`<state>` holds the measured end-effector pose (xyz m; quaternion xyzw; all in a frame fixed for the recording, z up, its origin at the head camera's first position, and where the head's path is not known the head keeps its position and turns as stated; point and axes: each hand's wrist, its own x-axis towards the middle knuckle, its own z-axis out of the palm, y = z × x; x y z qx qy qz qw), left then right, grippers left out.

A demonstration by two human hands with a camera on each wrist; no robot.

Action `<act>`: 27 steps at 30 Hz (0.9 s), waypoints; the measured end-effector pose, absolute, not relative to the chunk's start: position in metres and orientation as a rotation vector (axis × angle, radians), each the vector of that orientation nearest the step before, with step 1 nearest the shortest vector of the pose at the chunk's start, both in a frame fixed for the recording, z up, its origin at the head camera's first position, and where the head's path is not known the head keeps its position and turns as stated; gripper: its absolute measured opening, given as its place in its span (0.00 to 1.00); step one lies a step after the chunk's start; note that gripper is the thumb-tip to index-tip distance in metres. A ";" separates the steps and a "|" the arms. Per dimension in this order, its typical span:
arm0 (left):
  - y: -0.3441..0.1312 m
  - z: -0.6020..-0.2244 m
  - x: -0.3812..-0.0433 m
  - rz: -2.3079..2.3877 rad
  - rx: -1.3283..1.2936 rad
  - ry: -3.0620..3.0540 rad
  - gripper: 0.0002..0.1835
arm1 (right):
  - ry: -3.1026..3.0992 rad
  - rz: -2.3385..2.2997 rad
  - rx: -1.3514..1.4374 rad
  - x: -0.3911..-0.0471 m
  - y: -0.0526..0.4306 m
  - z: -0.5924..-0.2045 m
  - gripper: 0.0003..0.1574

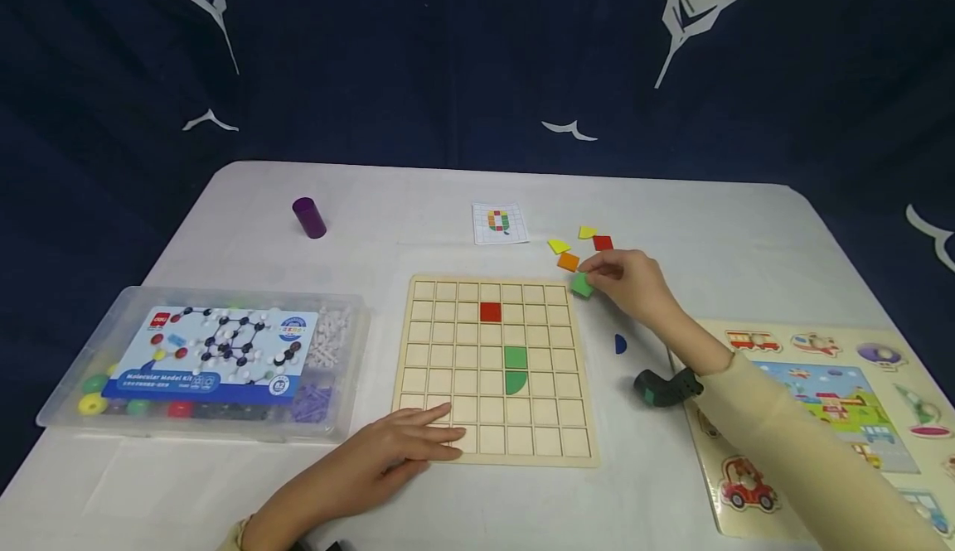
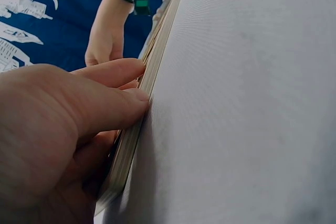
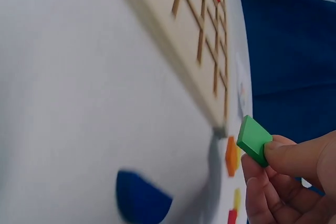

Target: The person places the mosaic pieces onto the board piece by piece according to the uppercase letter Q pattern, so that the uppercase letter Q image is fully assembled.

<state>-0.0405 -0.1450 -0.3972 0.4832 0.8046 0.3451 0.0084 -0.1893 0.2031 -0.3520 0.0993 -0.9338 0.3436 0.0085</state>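
Note:
My right hand [image 1: 625, 282] pinches a green square tile [image 3: 254, 139] between thumb and fingers, just off the far right corner of the wooden grid board [image 1: 455, 369]. The fingers of my left hand [image 1: 395, 456] lie on the board's near left corner, and its thumb [image 2: 123, 109] is at the board's edge. In the grid sit a red square tile [image 1: 490, 312], a green square tile [image 1: 516, 357] and, right below that one, a green quarter-round tile [image 1: 516, 383]. A blue rounded tile [image 3: 140, 198] lies on the table right of the board.
Beyond the right hand lie yellow tiles [image 1: 559, 247], an orange tile [image 1: 568, 262] and a red tile [image 1: 603, 243]. A pattern card [image 1: 481, 236] and a purple cylinder [image 1: 309, 217] stand farther back. A molecular model kit box [image 1: 351, 311] is left, a picture puzzle board [image 1: 716, 451] right.

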 end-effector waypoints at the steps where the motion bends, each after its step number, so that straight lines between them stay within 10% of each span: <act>1: -0.145 -0.397 -0.040 1.079 1.512 2.515 0.20 | -2.914 1.087 0.311 -0.188 0.201 -0.350 0.07; 27: -0.145 -0.399 -0.041 1.074 1.529 2.524 0.21 | -2.833 1.505 0.387 -0.169 0.152 -0.328 0.08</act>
